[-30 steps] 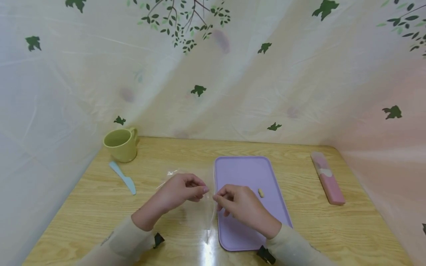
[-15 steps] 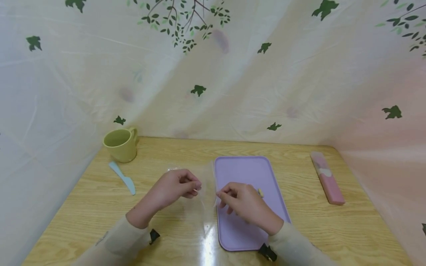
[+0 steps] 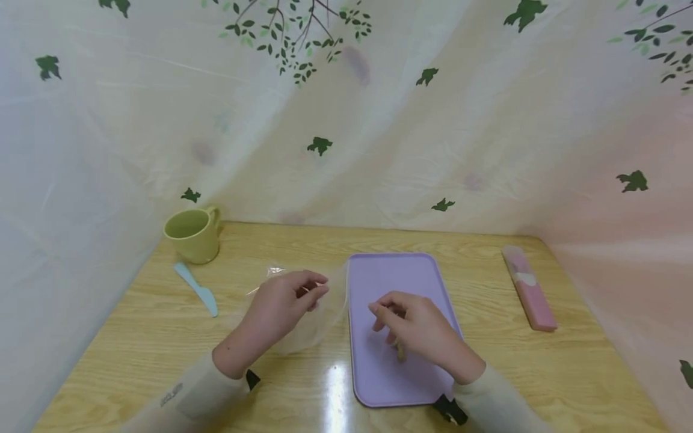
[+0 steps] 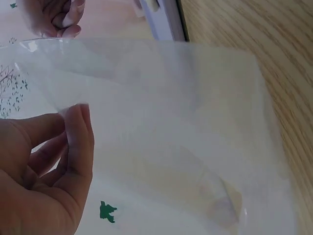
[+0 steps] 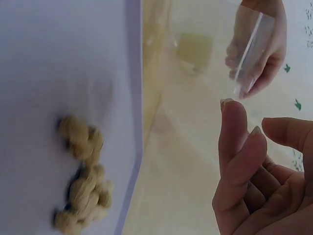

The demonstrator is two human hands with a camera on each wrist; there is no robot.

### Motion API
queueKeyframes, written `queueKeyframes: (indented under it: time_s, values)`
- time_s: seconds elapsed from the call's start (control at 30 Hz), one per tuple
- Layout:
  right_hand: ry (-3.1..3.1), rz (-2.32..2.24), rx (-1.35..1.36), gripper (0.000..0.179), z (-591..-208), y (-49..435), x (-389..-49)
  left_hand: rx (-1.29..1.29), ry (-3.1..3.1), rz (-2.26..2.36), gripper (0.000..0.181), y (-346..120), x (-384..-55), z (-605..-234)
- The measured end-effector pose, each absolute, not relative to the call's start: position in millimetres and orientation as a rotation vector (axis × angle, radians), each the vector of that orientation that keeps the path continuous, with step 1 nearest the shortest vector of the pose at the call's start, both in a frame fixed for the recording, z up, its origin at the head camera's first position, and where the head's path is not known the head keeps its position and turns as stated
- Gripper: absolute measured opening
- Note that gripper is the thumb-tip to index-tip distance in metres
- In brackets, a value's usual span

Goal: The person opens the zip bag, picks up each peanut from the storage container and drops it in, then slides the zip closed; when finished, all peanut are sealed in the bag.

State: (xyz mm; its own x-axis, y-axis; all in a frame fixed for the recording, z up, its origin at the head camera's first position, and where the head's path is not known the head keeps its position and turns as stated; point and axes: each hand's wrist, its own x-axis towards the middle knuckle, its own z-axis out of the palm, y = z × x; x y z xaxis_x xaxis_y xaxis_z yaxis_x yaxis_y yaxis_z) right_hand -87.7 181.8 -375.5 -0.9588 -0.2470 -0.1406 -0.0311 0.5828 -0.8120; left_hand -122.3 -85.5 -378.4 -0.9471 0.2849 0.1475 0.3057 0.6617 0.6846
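A clear plastic bag (image 4: 156,122) hangs from my left hand (image 3: 278,310), which pinches its edge between thumb and fingertips. In the head view the thin film of the bag spreads to the right of that hand, reaching the lilac tray (image 3: 390,270). My right hand (image 3: 419,328) hovers above the tray, with its fingers loosely bent. Seen from the right wrist, a gap shows between its thumb and its fingertips (image 5: 234,122), and nothing is held there. Several unshelled peanuts (image 5: 83,193) lie on the tray, mostly hidden by the right hand in the head view.
At the back left stands a green mug (image 3: 194,237), with a light blue plastic knife (image 3: 196,290) in front of it. A pink case (image 3: 530,291) lies on the wooden table (image 3: 487,385) at the right. A leaf-patterned curtain (image 3: 379,156) closes off the back.
My right hand has left the bag's edge and moved right, over the tray. The left hand keeps its pinch on the bag, whose film now spreads wider beside it.
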Motion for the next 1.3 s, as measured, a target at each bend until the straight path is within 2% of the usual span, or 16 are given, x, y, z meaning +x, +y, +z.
queueKeyframes:
  time_s: [0.3,0.7,1.1,1.3]
  values:
    - [2.585,-1.338,-0.098,0.038,-385.3,221.0,-88.2,-0.647,-2.596,-0.868,0.015,-79.4,-120.2,-389.5]
    - [2.628,-1.198,0.053,0.034,-402.3,262.2,-95.8,-0.545,-2.643,-1.007,0.016,-89.5,-130.8,-403.6]
    - [2.61,-1.076,0.0,0.027,-405.2,278.3,-104.1,-0.521,-2.605,-0.914,0.017,-92.7,-129.2,-410.5]
    - [2.604,-1.031,-0.036,0.03,-400.3,285.4,-106.9,-0.534,-2.594,-0.897,0.017,-93.1,-129.1,-411.4]
